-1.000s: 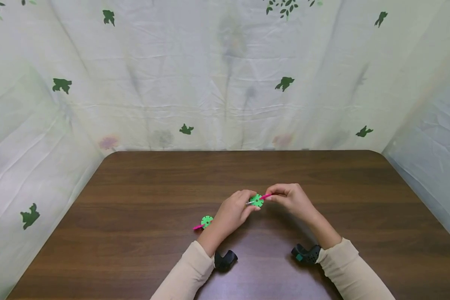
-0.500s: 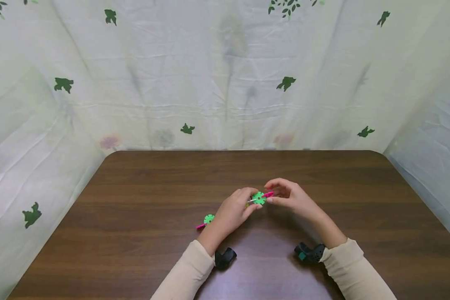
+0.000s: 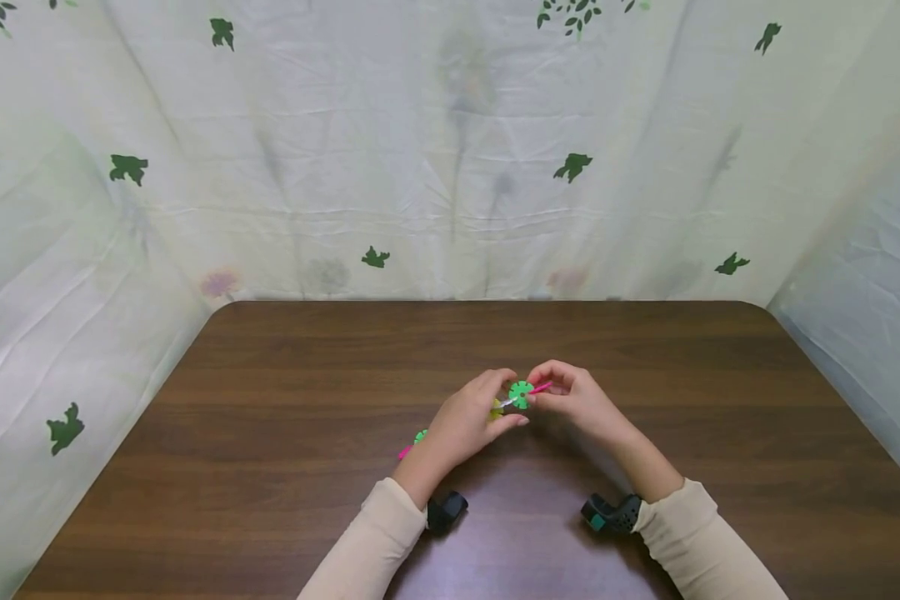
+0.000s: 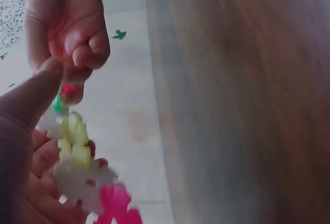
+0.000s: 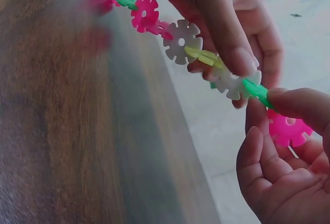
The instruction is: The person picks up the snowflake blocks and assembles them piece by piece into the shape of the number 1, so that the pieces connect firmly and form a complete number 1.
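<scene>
Both hands hold a chain of notched plastic interlocking discs, linked edge to edge. In the right wrist view, my left hand (image 5: 227,20) has its thumb on a white disc (image 5: 229,84), beside a yellow disc (image 5: 203,56). My right hand (image 5: 281,175) pinches the adjoining green disc (image 5: 256,91) between thumb and finger. A pink disc (image 5: 290,128) at the chain's end sits among the right fingers. The head view shows the green disc (image 3: 521,394) between my left hand (image 3: 468,421) and right hand (image 3: 581,396).
The chain's other end, with a pink disc (image 3: 405,452), trails past the left wrist, partly hidden by it. A dark wooden table (image 3: 307,358) lies beneath. Pale printed cloth (image 3: 450,150) hangs behind and at the sides. Black wrist cameras (image 3: 447,511) sit under both wrists.
My right fingers loosened from the end pink disc, then closed at the green one. The green disc has shifted slightly right and up. More of the chain's trailing end is hidden behind the left wrist.
</scene>
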{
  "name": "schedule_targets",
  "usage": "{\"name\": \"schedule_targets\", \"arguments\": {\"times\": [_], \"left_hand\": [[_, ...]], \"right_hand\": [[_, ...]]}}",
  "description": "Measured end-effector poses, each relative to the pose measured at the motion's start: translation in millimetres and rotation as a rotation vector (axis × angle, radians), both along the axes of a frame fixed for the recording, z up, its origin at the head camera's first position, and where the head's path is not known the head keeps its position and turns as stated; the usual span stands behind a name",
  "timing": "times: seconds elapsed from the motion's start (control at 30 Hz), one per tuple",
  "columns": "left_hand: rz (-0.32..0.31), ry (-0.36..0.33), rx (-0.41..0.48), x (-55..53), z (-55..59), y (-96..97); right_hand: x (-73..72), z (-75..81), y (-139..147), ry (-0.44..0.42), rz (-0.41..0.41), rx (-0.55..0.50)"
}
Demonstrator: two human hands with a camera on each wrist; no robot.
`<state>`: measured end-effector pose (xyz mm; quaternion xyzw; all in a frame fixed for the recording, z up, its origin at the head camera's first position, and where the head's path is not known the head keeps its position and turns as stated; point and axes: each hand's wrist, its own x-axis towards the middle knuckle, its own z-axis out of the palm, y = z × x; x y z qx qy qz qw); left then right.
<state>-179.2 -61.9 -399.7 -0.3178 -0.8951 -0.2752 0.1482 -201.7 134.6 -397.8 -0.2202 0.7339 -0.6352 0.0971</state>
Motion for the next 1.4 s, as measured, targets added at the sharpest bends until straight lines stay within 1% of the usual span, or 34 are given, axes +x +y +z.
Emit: {"name": "schedule_targets", "arguments": {"times": [0.1,0.17,0.23,0.4,0.47,0.57,0.7,0.77,0.97,1.13,1.2,1.27,1.4], "left_hand": [[0.016,-0.047,-0.023,-0.8,3.8,-6.7],[0.028,-0.072,-0.031,-1.5,6.6,-13.4],[0.033,-0.113,-0.036,-1.7,10.2,-21.9],[0.009,-0.233,-0.024,-0.5,16.7,-43.9],[-0.012,-0.267,-0.017,0.2,16.3,-50.1],[-0.042,-0.303,-0.045,1.2,13.0,-54.0],[-0.089,-0.332,-0.094,2.1,8.7,-52.9],[-0.106,-0.343,-0.086,2.7,7.5,-51.2],[-0.146,-0.358,0.009,5.3,7.9,-45.5],[-0.155,-0.419,0.077,10.4,12.4,-38.9],[-0.153,-0.442,0.118,12.6,13.4,-36.1],[-0.148,-0.45,0.16,14.5,13.4,-33.0],[-0.148,-0.503,0.276,16.5,10.4,-25.9]], "right_hand": [[-0.1,0.3,1,-0.021,0.004,-0.023],[-0.4,0.6,3,-0.033,0.005,-0.037],[-1.1,0.5,4,-0.044,0.004,-0.056],[-3.0,0.3,6,-0.066,-0.012,-0.089],[-3.4,0.8,7,-0.07,-0.015,-0.093],[-4.0,0.3,8,-0.073,-0.011,-0.102],[-4.8,-1.2,8,-0.07,-0.002,-0.106],[-5.1,-1.3,8,-0.063,-0.004,-0.11],[-6.1,4.3,7,-0.035,-0.063,-0.118],[-9.9,11.5,3,-0.044,-0.119,-0.128],[-12.4,13.8,0,-0.048,-0.134,-0.135],[-15.1,16.0,-3,-0.051,-0.14,-0.151],[-21.2,18.6,-7,-0.04,-0.14,-0.171]]}}
